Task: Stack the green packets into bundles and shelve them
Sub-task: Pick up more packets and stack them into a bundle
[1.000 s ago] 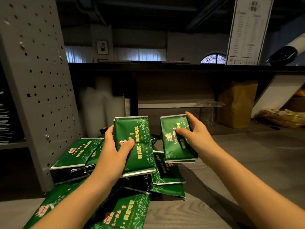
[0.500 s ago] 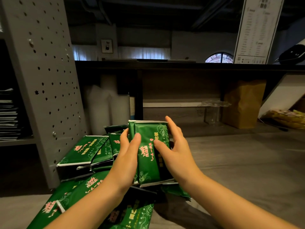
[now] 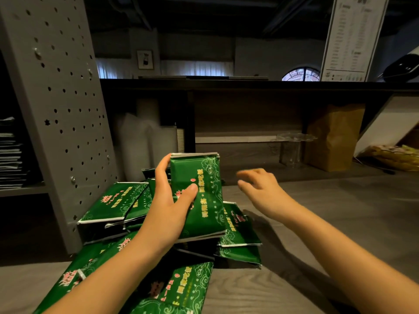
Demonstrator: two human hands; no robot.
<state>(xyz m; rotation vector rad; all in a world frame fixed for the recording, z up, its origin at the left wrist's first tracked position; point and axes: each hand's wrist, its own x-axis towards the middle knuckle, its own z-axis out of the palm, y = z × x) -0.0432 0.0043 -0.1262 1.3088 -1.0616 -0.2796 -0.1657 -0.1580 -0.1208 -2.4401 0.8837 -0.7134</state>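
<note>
My left hand (image 3: 169,207) grips a small bundle of green packets (image 3: 201,196), held upright above the pile, thumb across the front and fingers behind the left edge. My right hand (image 3: 260,189) hovers just right of the bundle, blurred, fingers loosely spread, holding nothing. Beneath lie several loose green packets: one leaning against the grey upright (image 3: 111,202), a couple at the right (image 3: 238,230), and more near the front edge (image 3: 179,291).
A grey perforated shelf upright (image 3: 56,105) stands at the left, with stacked papers (image 3: 10,155) behind it. A dark shelf (image 3: 249,83) spans the back over white cups (image 3: 145,141), a clear cup (image 3: 291,150) and a brown paper bag (image 3: 331,137). The wooden counter (image 3: 340,211) extends to the right.
My right hand brought its packet onto the one in my left hand, then let go and moved off to the right. The left hand now holds the combined bundle alone.
</note>
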